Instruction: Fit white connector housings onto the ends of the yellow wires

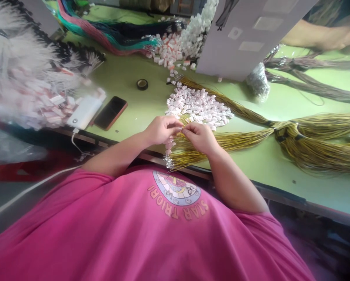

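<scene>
My left hand [163, 130] and my right hand [200, 137] meet fingertip to fingertip over the table edge, both closed in a pinch. A bit of yellow wire shows at my right fingertips; what my left fingers pinch is too small to make out. Beneath my right hand a bundle of yellow-and-black wires [239, 139] fans out, silvery terminals [169, 160] at its near ends. Small pinkish-white plastic connector housings [199, 104] lie heaped just beyond my hands. Several more housings [169, 145] sit by the wire ends, partly hidden by my left hand.
A phone [111, 112], a white power bank [85, 111] with a cable and a black tape roll [142, 84] lie left. White-tipped bundles [19, 66] pile up far left. A grey partition [236, 35] stands behind; past it a co-worker's arm [315, 36] reaches over grey wires [318, 84].
</scene>
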The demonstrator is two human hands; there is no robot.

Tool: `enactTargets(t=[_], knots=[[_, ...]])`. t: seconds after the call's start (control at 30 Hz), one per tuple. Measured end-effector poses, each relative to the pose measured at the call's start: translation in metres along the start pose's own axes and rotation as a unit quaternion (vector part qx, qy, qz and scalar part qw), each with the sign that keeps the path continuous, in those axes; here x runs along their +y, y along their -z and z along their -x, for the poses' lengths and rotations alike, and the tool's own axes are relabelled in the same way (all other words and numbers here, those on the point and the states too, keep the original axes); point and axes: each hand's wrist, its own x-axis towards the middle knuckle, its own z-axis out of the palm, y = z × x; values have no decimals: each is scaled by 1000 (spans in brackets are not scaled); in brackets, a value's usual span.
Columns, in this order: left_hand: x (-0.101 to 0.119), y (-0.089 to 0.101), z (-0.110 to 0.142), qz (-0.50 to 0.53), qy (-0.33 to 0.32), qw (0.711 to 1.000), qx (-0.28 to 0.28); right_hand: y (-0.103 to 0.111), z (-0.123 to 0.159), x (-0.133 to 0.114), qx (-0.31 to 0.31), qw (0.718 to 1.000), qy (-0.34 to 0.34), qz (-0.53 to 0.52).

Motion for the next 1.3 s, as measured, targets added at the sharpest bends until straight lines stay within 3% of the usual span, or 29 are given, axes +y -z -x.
enactTargets(t=[0.17, 0.2, 0.27, 0.33, 0.4, 0.5, 0.67, 0.9, 1.07, 1.2, 1.3], knots=[[-4, 13, 5, -119, -62, 991, 15, 20, 2, -1, 66, 996, 39, 47], [-5, 16, 8, -135, -64, 989, 18, 25, 6, -4, 49, 995, 59, 67], [-7, 20, 18, -159, -72, 984, 23, 33, 17, -15, -66, 983, 115, 125], [-9, 21, 31, -180, -100, 979, -5, 35, 32, -25, -192, 947, 149, 210], [-12, 18, 43, -209, -146, 965, -62, 30, 47, -30, -249, 909, 169, 288], [-18, 8, 53, -280, -202, 932, -113, 14, 62, -27, -245, 884, 191, 350], [-27, -2, 49, -362, -222, 902, -81, -7, 67, -17, -228, 866, 198, 398], [-26, 8, 45, -333, -209, 915, -89, -16, 67, -22, -271, 835, 188, 440], [-26, 36, 36, -302, -132, 944, -23, -14, 66, -19, -268, 839, 171, 441], [-28, 64, 5, -290, -23, 957, 20, -14, 59, -17, -286, 843, 180, 418], [-34, 74, -32, -279, 43, 959, 21, -8, 49, -20, -292, 856, 189, 383]])
